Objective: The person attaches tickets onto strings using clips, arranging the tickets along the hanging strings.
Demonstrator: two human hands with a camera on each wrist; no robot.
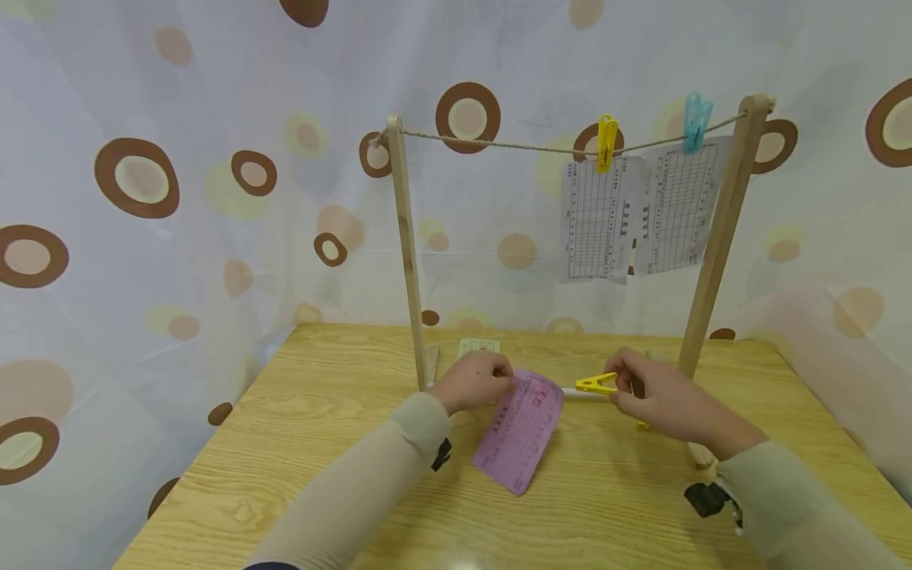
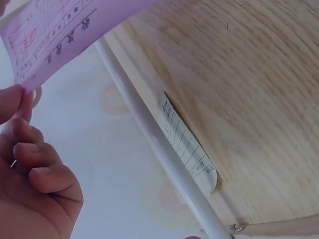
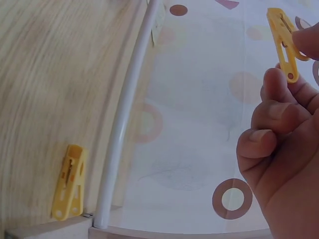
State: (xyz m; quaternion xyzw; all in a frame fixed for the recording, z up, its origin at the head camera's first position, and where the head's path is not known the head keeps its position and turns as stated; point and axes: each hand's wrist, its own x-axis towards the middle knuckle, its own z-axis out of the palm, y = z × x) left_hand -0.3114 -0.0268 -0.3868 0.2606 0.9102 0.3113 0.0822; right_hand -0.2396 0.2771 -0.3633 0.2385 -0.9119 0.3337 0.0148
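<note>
A pink printed slip [image 1: 522, 434] hangs at a slant from my left hand [image 1: 473, 381], which pinches its upper corner between thumb and finger. In the left wrist view the other fingers of that hand are curled below the slip [image 2: 55, 37]. My right hand [image 1: 659, 396] holds a yellow clothespin [image 1: 597, 384] between thumb and fingers, its end pointing toward the slip. The right wrist view shows this clothespin [image 3: 283, 45] at the fingertips. Slip and clothespin are apart, both low between the posts of a wooden frame, beneath its string [image 1: 513, 145].
Two white printed sheets hang from the string by a yellow clothespin [image 1: 606, 144] and a blue clothespin [image 1: 697, 123]. Wooden posts [image 1: 408, 253] stand either side, joined low by a white rod [image 2: 149, 129]. A pale green slip [image 2: 187, 149] and another yellow clothespin [image 3: 70, 181] lie on the table.
</note>
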